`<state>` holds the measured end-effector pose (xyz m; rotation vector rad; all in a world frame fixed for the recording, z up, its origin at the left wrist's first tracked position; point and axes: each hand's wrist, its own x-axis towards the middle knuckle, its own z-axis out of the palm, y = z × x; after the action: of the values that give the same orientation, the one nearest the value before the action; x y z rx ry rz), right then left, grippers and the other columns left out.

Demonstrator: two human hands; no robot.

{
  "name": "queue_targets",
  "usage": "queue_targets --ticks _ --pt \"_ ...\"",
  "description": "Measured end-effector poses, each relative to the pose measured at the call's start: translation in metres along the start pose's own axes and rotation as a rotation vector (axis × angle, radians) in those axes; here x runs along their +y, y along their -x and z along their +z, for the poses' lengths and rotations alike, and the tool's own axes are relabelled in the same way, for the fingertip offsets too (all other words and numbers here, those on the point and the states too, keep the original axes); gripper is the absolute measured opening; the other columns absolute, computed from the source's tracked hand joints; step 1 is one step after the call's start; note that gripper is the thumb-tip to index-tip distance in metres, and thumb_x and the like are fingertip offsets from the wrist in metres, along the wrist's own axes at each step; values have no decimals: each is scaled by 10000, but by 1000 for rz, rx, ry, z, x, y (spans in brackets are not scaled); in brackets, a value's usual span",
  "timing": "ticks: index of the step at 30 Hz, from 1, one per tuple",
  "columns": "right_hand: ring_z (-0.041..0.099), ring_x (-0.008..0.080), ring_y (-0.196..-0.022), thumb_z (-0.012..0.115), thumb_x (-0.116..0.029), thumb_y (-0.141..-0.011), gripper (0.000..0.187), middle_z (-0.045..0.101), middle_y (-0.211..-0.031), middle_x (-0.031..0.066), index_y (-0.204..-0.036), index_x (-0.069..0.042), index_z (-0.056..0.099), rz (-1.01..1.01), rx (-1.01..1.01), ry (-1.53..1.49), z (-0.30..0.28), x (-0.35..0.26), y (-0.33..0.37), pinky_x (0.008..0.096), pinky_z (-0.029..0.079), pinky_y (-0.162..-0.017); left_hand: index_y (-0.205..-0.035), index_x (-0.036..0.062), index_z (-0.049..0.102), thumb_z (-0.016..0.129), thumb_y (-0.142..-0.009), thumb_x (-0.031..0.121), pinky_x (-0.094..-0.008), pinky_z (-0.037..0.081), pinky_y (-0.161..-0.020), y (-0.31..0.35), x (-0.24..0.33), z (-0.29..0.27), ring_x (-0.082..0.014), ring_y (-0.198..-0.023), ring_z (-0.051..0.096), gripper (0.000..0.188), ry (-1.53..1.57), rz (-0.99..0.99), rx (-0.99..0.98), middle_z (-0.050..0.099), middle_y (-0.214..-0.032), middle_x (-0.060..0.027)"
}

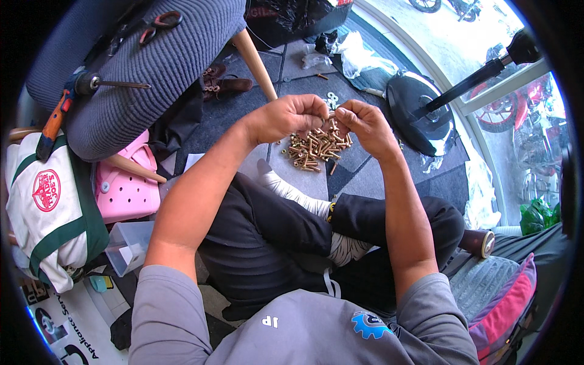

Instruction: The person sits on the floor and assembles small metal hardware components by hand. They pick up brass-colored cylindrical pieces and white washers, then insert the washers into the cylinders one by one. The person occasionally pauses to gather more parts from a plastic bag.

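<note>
At ten o'clock we see an orange-handled tool (53,121) against a ribbed seat (164,67); near twelve, our left hand (286,117) is drawn to a narrow pinch. The brassy bolts (313,152) lie heaped on the floor (278,163) at one o'clock, and at two our right hand (367,126) is pinched narrow too, nearly meeting the left; what either grips we cannot tell.

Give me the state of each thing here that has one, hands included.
Left hand: fingers curled and pinched; contents unclear.
Right hand: thumb and finger pinched; contents unclear.
Bolts: loose, heaped on the floor.
Single bolt: lying apart from the heap.
Screwdriver: resting on the chair.
Scissors: on the chair; blades' state unclear.
White plastic bag: crumpled.
</note>
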<state>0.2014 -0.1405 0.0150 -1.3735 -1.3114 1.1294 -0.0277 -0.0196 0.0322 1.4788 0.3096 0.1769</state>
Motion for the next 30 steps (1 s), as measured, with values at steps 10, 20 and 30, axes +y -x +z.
queue_targets --ticks 10,20,30 --pt "668 105 -883 745 -159 -1023 227 715 -987 48 -1141 26 688 -190 46 -218 -1 -14 4 267 552 -801 -1264 83 632 625 -1080 118 -245 573 -748 -3 -3 5 -76 -884 683 187 558 38 -55 728 -1084 -57" --pt "690 104 -903 761 -93 -999 202 737 -986 43 -1143 28 688 -341 158 -356 10 -20 2 247 560 -815 -1295 87 614 600 -1098 162 -222 529 -639 -9 -6 7 -44 -754 593 211 726 151 -111 713 -1076 -67" --pt "633 74 -709 641 -359 -1091 371 673 -801 21 -981 -13 719 -92 95 -287 11 -32 5 257 515 -640 -1294 66 630 632 -1079 139 -253 581 -725 -1 5 8 -95 -859 689 227 502 110 -26 730 -1060 -56"
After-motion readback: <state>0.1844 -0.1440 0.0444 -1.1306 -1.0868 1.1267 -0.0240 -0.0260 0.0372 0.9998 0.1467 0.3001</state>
